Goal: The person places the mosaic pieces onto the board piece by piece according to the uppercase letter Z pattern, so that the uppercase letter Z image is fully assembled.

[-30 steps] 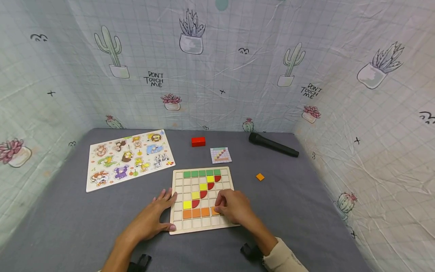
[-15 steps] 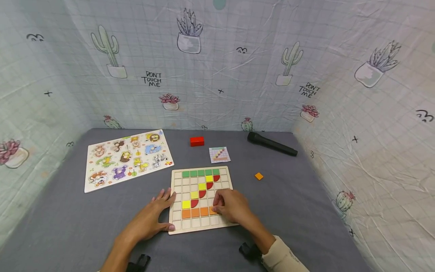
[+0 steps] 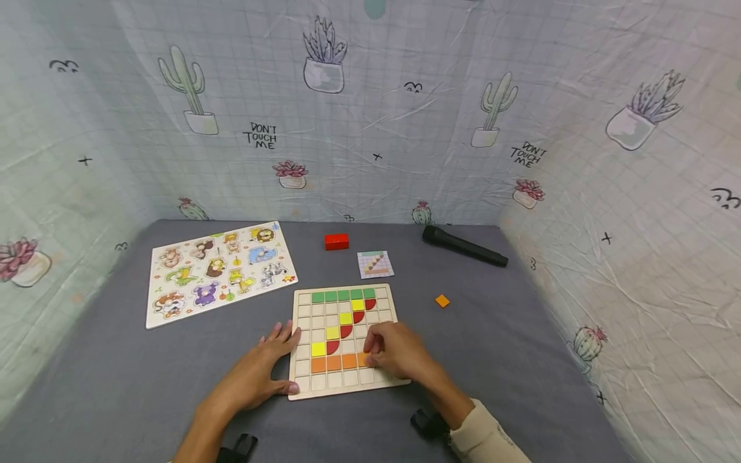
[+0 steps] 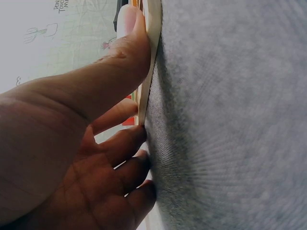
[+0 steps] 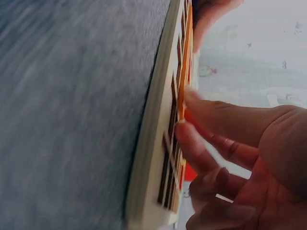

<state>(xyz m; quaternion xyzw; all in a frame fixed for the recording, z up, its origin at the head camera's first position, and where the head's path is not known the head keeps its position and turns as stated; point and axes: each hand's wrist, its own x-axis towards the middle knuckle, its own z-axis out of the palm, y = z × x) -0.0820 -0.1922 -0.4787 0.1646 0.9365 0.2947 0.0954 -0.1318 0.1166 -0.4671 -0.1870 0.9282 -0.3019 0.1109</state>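
Observation:
A wooden grid board [image 3: 318, 386] lies on the grey cloth, holding green, yellow, red quarter-round and orange tiles. My left hand [image 3: 267, 365] rests at its left edge, fingers spread and thumb on the near corner; in the left wrist view the thumb [image 4: 129, 52] lies over the rim. Toward the right end of the row of orange tiles [image 3: 334, 364], my right hand [image 3: 399, 350] pinches an orange square tile [image 3: 362, 359] at its cell. The right wrist view has the thumb and fingertips right at the orange row [image 5: 184, 62]. My right hand covers the cells beyond.
One loose orange tile [image 3: 442, 301] lies right of the board. Behind the board are a small pattern card [image 3: 375, 264] and a red block [image 3: 336, 242]. An animal puzzle board [image 3: 222, 273] lies at the left, a black microphone [image 3: 465, 246] at the back right.
The orange tile under my right fingers, tilted a second ago, now sits flatter in line with its row. My right fingers have shifted slightly. The left hand stays in place.

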